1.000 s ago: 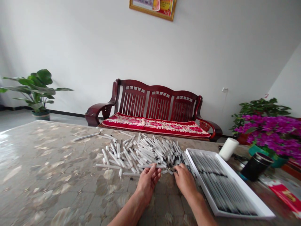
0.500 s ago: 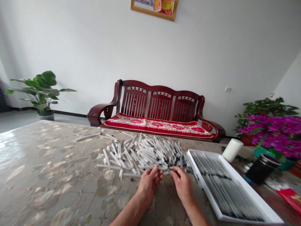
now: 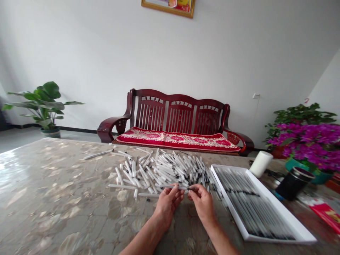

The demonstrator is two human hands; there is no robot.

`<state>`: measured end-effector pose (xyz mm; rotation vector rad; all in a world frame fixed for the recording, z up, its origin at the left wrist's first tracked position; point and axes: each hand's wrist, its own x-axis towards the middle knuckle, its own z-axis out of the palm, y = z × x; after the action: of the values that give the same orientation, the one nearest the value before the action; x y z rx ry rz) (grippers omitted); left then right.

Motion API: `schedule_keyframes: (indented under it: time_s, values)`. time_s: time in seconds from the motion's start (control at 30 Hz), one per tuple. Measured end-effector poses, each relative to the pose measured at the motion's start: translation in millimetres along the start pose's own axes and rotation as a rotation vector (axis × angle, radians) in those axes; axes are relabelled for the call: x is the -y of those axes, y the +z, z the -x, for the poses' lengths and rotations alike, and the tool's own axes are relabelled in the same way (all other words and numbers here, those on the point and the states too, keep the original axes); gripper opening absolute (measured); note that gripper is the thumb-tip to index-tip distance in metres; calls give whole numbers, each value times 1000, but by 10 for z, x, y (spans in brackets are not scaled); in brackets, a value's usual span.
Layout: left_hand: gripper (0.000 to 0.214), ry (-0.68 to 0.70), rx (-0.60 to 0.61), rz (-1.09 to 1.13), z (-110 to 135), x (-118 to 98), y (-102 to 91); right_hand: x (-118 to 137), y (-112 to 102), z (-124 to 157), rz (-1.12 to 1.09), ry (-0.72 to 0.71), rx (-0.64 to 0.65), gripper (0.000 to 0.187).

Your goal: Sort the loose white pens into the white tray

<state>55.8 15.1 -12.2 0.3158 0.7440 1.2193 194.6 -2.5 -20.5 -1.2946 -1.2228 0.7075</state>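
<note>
- The left hand [image 3: 168, 202] is closed in a pinch, thumb and fingers gripping a slender, whitish plastic pen [image 3: 183, 188] that lies roughly crosswise.
- The right hand [image 3: 203, 202] is closed too, its fingertips pinching a small dark piece [image 3: 190, 189] at the right end of that pen; whether the piece is joined to the barrel is too small to tell.
- The pen is between the two hands, just in front of the near edge of a loose heap of white and translucent plastic pen parts [image 3: 170, 168], some with black ends.
- Left of the heap, a thin, grey-white stick-shaped pen part [image 3: 98, 154] lies on its own near the far edge of the desk [image 3: 79, 216], whose surface is grey-brown with a mottled, shell-like pattern.
- Near the heap's front left lie a short white tube [image 3: 136, 193] and a tiny black piece [image 3: 148, 199].
- Right of the right hand rests a shallow white rectangular box [image 3: 283, 212], holding two rows of slim, clear-and-grey pens [image 3: 255, 212] laid side by side.
- Beyond the box's right side are a white cylindrical roll [image 3: 261, 164], a black cylindrical container [image 3: 294, 183] and a red packet [image 3: 326, 214].
- Behind the desk stands a dark red wooden slatted sofa [image 3: 180, 113] with a red-and-white patterned seat cover [image 3: 175, 140].
</note>
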Motion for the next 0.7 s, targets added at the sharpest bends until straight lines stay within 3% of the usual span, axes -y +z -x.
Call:
schedule_keyframes:
  time_s: [0.7]
  values:
    - [12,72,32,-68,-18,35,-43,-13,-8,20,33,-46,-22,20]
